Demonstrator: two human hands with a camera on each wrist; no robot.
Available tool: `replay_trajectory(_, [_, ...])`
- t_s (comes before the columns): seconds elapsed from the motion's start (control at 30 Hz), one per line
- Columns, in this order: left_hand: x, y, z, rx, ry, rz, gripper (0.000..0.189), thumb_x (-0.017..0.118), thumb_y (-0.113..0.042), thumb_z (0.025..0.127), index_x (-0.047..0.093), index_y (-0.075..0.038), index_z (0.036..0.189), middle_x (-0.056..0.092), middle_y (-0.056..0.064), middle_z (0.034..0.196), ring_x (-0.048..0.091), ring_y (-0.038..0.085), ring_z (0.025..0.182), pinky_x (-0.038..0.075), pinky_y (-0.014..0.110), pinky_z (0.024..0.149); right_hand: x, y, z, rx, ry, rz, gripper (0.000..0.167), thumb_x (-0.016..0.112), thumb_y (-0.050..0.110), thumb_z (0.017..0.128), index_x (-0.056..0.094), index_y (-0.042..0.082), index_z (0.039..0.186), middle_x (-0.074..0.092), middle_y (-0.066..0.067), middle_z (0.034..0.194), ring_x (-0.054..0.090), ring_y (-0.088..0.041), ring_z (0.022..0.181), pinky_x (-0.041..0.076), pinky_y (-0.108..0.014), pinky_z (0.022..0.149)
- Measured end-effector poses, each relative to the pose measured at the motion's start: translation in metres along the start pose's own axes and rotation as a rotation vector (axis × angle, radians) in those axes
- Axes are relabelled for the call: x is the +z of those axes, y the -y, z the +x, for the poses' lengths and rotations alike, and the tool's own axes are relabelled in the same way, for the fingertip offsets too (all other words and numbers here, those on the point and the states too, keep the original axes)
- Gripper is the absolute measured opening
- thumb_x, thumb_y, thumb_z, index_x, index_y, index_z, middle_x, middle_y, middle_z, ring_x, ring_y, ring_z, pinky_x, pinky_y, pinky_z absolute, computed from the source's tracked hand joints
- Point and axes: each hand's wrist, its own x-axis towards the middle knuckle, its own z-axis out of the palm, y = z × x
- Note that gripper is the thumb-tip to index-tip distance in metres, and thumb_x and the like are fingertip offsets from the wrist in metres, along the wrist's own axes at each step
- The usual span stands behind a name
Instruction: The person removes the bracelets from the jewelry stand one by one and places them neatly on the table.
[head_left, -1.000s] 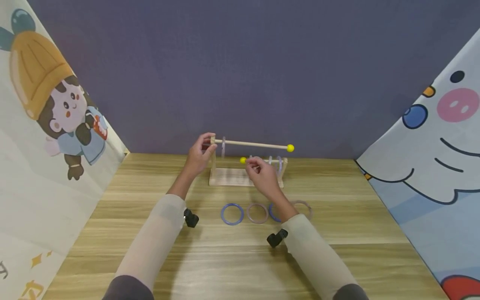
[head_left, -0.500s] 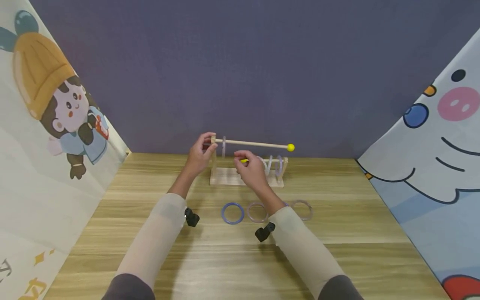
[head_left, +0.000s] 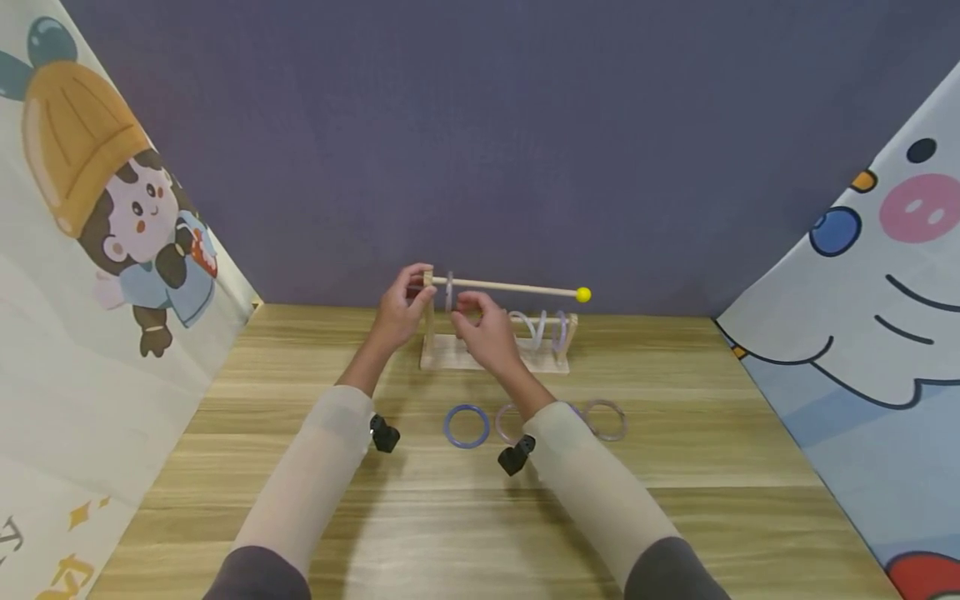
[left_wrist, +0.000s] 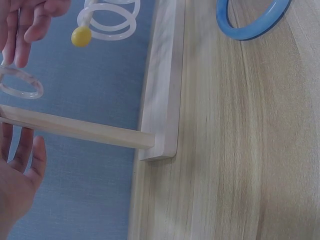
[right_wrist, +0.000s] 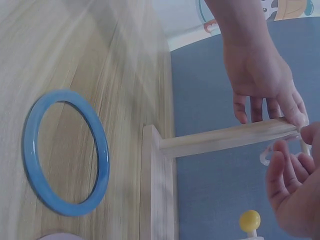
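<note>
A wooden stand point(head_left: 447, 354) with two rods stands at the back of the table. My left hand point(head_left: 401, 304) grips the top of its left post, thumb in front and fingers behind. On the upper rod point(head_left: 517, 287), close to that post, hangs a pale translucent ring point(head_left: 449, 302). Beside this ring is my right hand point(head_left: 486, 333), its fingers loosely bent; in the left wrist view its fingertips are just apart from the ring point(left_wrist: 22, 94). Several pale rings point(head_left: 561, 333) hang on the lower rod, whose yellow knob point(left_wrist: 81, 36) is hidden in the head view.
A blue ring point(head_left: 467, 446) lies flat on the table in front of the stand. A pinkish ring point(head_left: 501, 425) and another blue ring are partly hidden by my right forearm. Another pinkish ring point(head_left: 604, 402) lies to the right. A dark wall panel point(head_left: 480, 150) rises behind.
My right hand has moved left from the lower rod, past its knob, to beside the ring on the upper rod. A white ring now leans on the lower rod. My left hand stays put.
</note>
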Motion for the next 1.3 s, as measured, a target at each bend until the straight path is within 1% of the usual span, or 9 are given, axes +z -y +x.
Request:
replay_trajectory(0.1, [0.001,-0.001,0.000,0.004,0.002,-0.007,0.040,0.063,-0.022,0.103,0.053,-0.011,0.140,0.064,0.026,0.124,0.064,0.042,0.110,0.053,0.052,0.097,0.003,-0.001,0.002,0.009,-0.010,0.000,0.036,0.068,0.020,0.096,0.062,0.009,0.130,0.071,-0.007,0.119,0.072,-0.016,0.074,0.056,-0.025,0.057])
replay_trajectory(0.3, [0.002,0.000,0.001,0.007,-0.005,-0.010,0.040,0.062,-0.019,0.103,0.053,-0.010,0.140,0.064,0.025,0.127,0.062,0.039,0.114,0.051,0.051,0.101,0.008,0.003,0.007,0.015,-0.023,0.011,0.035,0.068,0.020,0.097,0.063,0.009,0.129,0.071,-0.010,0.120,0.073,-0.019,0.079,0.057,-0.025,0.062])
replay_trajectory(0.47, [0.002,-0.001,0.000,0.007,-0.007,-0.004,0.040,0.062,-0.021,0.103,0.053,-0.010,0.140,0.064,0.025,0.127,0.063,0.040,0.113,0.051,0.052,0.100,0.014,0.008,0.010,0.021,-0.024,0.012,0.032,0.069,0.018,0.097,0.065,0.008,0.126,0.072,-0.010,0.116,0.073,-0.020,0.077,0.058,-0.025,0.061])
replay_trajectory(0.63, [0.002,-0.001,-0.001,0.003,-0.002,0.010,0.040,0.062,-0.022,0.103,0.052,-0.011,0.140,0.065,0.024,0.126,0.064,0.040,0.110,0.052,0.050,0.098,0.017,0.008,0.011,-0.008,-0.063,-0.052,0.030,0.071,0.017,0.095,0.068,0.006,0.123,0.075,-0.009,0.107,0.074,-0.021,0.077,0.058,-0.025,0.062])
replay_trajectory(0.73, [0.002,-0.002,-0.001,0.009,-0.004,0.012,0.040,0.061,-0.019,0.103,0.052,-0.010,0.141,0.064,0.025,0.126,0.063,0.039,0.111,0.052,0.049,0.097,0.017,0.007,0.012,-0.032,-0.093,-0.081,0.027,0.072,0.016,0.094,0.070,0.008,0.120,0.075,-0.010,0.104,0.074,-0.023,0.080,0.058,-0.026,0.068])
replay_trajectory(0.87, [0.002,-0.003,-0.001,0.020,-0.010,0.017,0.039,0.062,-0.017,0.103,0.052,-0.009,0.140,0.065,0.025,0.125,0.064,0.039,0.110,0.053,0.049,0.095,0.016,0.004,0.012,-0.041,-0.124,-0.097,0.026,0.073,0.015,0.094,0.071,0.009,0.119,0.075,-0.010,0.103,0.073,-0.024,0.083,0.058,-0.028,0.072])
replay_trajectory(1.07, [0.002,-0.003,-0.001,0.029,-0.022,0.007,0.039,0.062,-0.015,0.102,0.053,-0.007,0.139,0.066,0.026,0.124,0.066,0.041,0.108,0.054,0.048,0.094,0.014,0.002,0.012,-0.057,-0.139,-0.083,0.027,0.074,0.017,0.094,0.070,0.009,0.119,0.076,-0.011,0.103,0.074,-0.025,0.082,0.060,-0.031,0.072])
replay_trajectory(1.3, [0.002,-0.003,-0.001,0.014,-0.015,0.009,0.039,0.062,-0.017,0.103,0.053,-0.009,0.140,0.065,0.025,0.124,0.065,0.041,0.108,0.054,0.049,0.094,0.012,0.001,0.011,-0.068,-0.149,-0.063,0.026,0.074,0.016,0.093,0.071,0.009,0.119,0.076,-0.011,0.104,0.073,-0.025,0.082,0.060,-0.031,0.072])
